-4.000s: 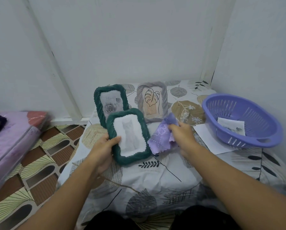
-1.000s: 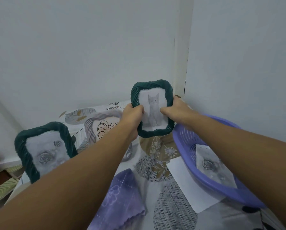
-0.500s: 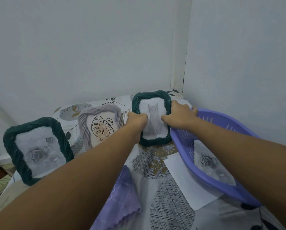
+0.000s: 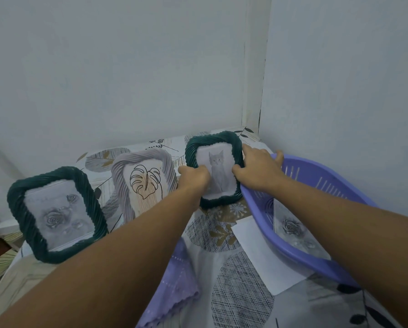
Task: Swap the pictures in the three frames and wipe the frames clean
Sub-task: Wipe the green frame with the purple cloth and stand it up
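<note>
Both hands on the green cat-picture frame (image 4: 213, 170), standing upright at the back corner of the table w/ leaf-print cloth (image 4: 233, 292). Left hand (image 4: 194, 177) – fingers curled round its left edge. Right hand (image 4: 257, 168) grips the right edge, just beside the purple basket (image 4: 316, 185). Grey leaf-picture frame (image 4: 145, 183) & green rose-picture frame (image 4: 55, 215) stand to the left; purple wiping cloth (image 4: 174, 287) lies in front.

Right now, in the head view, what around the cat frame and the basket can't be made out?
- Cat frame: its side edges and its foot, hidden by the left hand and right hand.
- Purple basket: its near end, behind the right forearm.
- Purple cloth: partly under the left forearm.
</note>
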`<state>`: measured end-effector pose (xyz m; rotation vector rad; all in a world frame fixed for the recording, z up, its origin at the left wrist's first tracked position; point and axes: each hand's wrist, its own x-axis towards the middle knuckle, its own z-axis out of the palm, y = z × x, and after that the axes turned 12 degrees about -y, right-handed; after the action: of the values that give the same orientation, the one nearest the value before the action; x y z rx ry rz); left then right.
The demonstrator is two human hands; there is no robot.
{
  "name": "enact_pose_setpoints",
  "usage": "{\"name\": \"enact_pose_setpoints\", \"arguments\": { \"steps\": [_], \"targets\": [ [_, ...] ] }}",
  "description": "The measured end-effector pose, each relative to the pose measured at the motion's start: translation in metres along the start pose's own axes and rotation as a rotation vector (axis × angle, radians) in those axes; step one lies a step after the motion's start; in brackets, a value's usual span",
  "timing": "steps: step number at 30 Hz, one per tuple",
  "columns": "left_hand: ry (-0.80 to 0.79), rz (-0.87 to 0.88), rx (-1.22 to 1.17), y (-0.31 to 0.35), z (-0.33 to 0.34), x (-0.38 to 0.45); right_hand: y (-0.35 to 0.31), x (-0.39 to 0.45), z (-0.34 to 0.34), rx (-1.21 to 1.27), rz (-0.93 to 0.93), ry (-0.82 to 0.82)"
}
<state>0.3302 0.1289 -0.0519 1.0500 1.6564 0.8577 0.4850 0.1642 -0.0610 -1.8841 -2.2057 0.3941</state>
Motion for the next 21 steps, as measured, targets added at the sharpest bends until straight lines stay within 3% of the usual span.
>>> {"name": "enact_pose_setpoints", "arguments": {
  "steps": [7, 15, 21],
  "targets": [
    [0.168, 0.146, -0.048, 0.011, 0.000, -0.009, -0.002, 0.000, -0.002, 0.066, 0.005, 0.096],
    [0.344, 0.328, 0.125, 0.020, -0.001, -0.011, -0.002, -0.001, -0.006, 0.032, 0.043, 0.086],
    [0.384, 0.463, 0.326, 0.020, -0.009, -0.015, -0.009, -0.006, -0.008, -0.041, 0.075, 0.042]
  ]
}}
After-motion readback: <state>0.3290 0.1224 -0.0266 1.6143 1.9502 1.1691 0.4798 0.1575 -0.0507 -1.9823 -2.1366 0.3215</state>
